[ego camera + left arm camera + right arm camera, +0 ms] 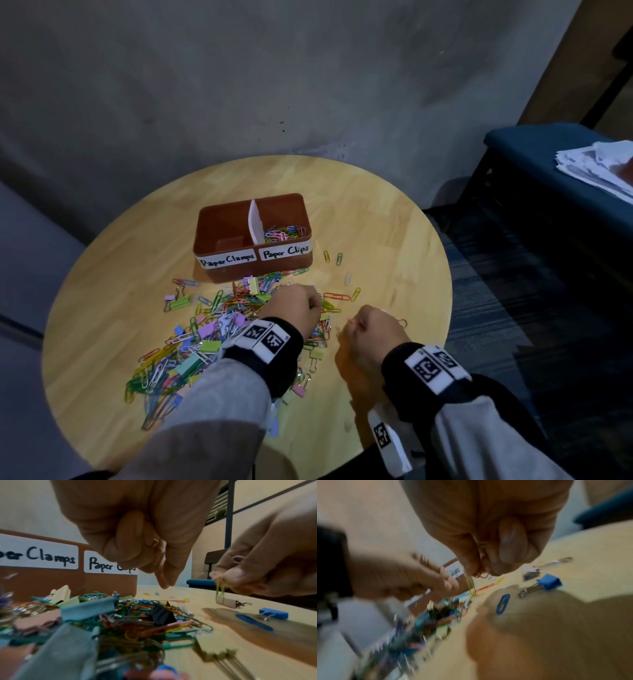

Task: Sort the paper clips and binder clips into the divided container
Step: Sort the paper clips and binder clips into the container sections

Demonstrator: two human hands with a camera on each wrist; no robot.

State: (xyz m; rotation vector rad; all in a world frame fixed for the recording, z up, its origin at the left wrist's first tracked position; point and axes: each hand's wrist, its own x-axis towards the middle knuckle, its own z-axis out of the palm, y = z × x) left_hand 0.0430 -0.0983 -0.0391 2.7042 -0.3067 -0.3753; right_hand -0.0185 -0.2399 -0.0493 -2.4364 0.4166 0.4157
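Note:
A brown divided container (274,267) stands mid-table, labelled "Paper Clamps" on the left and "Paper Clips" on the right. Coloured paper clips (284,233) lie in the right compartment. A mixed pile of paper clips and binder clips (212,329) (120,615) spreads in front of it. My left hand (308,305) (164,582) hovers over the pile's right edge, fingers curled, a small wire clip showing in its fist. My right hand (376,318) (481,572) pinches a yellow-green paper clip (471,586) (220,589) and a reddish one just above the table.
A blue binder clip (547,583) (273,613), a blue paper clip (503,603) and a pale binder clip (530,572) lie under my right hand. Loose clips (332,257) dot the round wooden table (394,222). A blue bench (548,154) with papers stands right.

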